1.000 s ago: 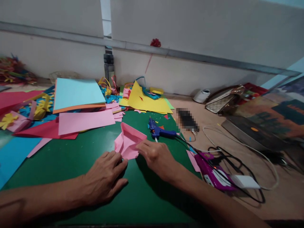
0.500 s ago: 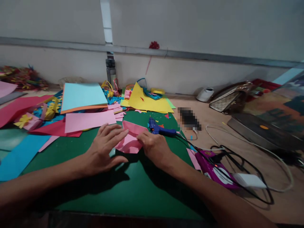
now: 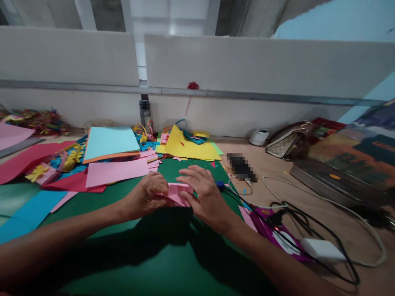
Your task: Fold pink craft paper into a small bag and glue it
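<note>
Green tabletop (image 3: 138, 269) spread across the lower centre of the frame, backed by a pale partition (image 3: 262, 65) higher up. Small folded pink paper piece (image 3: 175, 194) noted at frame centre, apparently raised off the surface. Its left end is gripped by the left hand (image 3: 148, 196), fingers curled over. Right hand (image 3: 205, 197) is spread loosely at the other end, thumb at the paper's edge; whether it is touched cannot be told.

Step judged to be fold-shaping: light pressure is advised, left end kept steady, creases pressed along their lines so the thin sides are not crushed.

Blue handle (image 3: 220, 186) seen just beside the right hand, its remainder hidden; it could be knocked by a sideways swing. Left of centre, a flat pink sheet (image 3: 117, 172) lies near the left hand. Yellow sheet (image 3: 193, 147) is found above centre, purple power unit (image 3: 282, 238) at lower right.
</note>
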Motion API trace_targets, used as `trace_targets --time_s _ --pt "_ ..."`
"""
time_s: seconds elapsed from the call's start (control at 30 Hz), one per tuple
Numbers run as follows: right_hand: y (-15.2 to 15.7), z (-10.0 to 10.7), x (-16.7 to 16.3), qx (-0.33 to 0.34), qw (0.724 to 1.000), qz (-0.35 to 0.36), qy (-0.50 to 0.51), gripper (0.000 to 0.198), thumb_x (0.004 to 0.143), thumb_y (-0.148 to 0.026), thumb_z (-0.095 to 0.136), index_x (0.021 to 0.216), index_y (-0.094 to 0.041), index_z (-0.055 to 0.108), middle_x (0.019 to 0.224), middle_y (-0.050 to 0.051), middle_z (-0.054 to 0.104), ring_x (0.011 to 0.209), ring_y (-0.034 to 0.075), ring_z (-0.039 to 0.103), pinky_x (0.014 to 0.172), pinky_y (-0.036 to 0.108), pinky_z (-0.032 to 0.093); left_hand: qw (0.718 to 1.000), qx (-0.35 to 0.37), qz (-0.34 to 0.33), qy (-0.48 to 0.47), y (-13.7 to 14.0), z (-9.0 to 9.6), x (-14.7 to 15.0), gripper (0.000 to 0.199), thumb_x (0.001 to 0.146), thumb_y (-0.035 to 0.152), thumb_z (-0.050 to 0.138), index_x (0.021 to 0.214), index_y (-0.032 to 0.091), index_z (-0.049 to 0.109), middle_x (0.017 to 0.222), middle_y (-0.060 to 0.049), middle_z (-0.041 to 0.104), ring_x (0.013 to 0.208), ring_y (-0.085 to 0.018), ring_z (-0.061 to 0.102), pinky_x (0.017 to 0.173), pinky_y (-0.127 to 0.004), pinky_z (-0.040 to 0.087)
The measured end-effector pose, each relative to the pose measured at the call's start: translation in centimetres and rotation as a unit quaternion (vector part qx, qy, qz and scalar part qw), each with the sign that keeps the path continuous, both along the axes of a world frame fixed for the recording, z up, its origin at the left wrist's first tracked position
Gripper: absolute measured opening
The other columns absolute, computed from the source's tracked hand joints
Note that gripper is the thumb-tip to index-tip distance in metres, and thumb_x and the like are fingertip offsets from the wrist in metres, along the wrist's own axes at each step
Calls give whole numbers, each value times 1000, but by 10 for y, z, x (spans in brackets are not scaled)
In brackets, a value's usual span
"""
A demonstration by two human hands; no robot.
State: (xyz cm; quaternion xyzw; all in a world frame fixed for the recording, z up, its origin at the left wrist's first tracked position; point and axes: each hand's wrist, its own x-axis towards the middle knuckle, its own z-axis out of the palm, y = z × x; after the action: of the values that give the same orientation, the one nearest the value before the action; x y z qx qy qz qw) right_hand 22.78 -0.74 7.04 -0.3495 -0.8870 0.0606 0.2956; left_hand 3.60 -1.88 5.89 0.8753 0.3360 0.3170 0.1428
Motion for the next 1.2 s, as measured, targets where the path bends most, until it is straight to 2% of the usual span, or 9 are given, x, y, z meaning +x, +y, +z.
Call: trace_targets --time_s 0.07,0.13,0.27,0.37,0.5,0.7,0.8,1.07,1.2 --pt "2 -1 -1 -91 994 17 57 36 75 -15 56 110 -20 57 107 7 63 106 21 50 95 46 29 999 -17 -13 -24 1 2 2 46 86 47 43 56 14 56 55 1 48 59 -12 41 66 -28 33" --pt "5 -2 -2 -193 972 31 129 36 73 -16 56 109 -20 58 97 4 65 92 18 56 87 39 37 997 -48 -22 -52 3 3 4 49 85 52 42 57 14 57 52 1 46 58 -11 40 62 -26 33" --pt "10 -3 -3 -288 932 40 218 9 71 -22 57 71 -16 63 67 -1 61 65 12 55 63 25 42 984 -133 -14 -117 4 2 4 44 78 50 54 54 13 56 51 1 45 57 -10 41 55 -23 34" --pt "13 -6 -3 -273 928 9 254 15 74 -29 54 66 -17 57 62 -3 55 57 10 48 56 22 39 972 -172 -19 -159 6 1 0 38 73 40 63 50 14 50 56 2 45 58 -10 41 53 -21 34" --pt "16 -11 -3 -247 925 -32 288 19 76 -33 50 65 -18 49 59 -4 48 52 9 42 48 21 36 970 -187 0 -157 8 5 -5 42 71 32 65 45 14 37 53 6 34 53 -7 32 49 -19 28" --pt "11 -8 -5 -203 942 -54 262 18 76 -30 50 62 -19 48 56 -4 47 51 9 41 49 22 35 966 -241 52 -77 2 24 -2 26 79 35 52 75 12 64 62 2 53 60 -10 45 54 -19 34" --pt "7 -4 -7 -172 953 -63 241 18 75 -28 50 60 -19 49 57 -3 49 54 11 44 54 23 37 961 -265 54 -66 0 31 -1 26 80 33 50 77 11 63 59 3 50 57 -8 42 53 -19 33" --pt "0 -3 -10 -79 975 -65 195 15 77 -23 50 63 -20 52 62 -3 57 64 14 50 79 35 35 930 -360 -43 -59 -2 33 0 15 74 26 53 68 12 51 60 6 38 57 -7 33 50 -18 27" --pt "1 -5 -10 -47 980 -54 184 14 78 -21 50 65 -20 53 63 -4 59 64 13 51 90 42 29 913 -396 -36 -92 -4 31 6 18 77 26 49 65 13 48 56 7 35 52 -6 30 47 -18 23"
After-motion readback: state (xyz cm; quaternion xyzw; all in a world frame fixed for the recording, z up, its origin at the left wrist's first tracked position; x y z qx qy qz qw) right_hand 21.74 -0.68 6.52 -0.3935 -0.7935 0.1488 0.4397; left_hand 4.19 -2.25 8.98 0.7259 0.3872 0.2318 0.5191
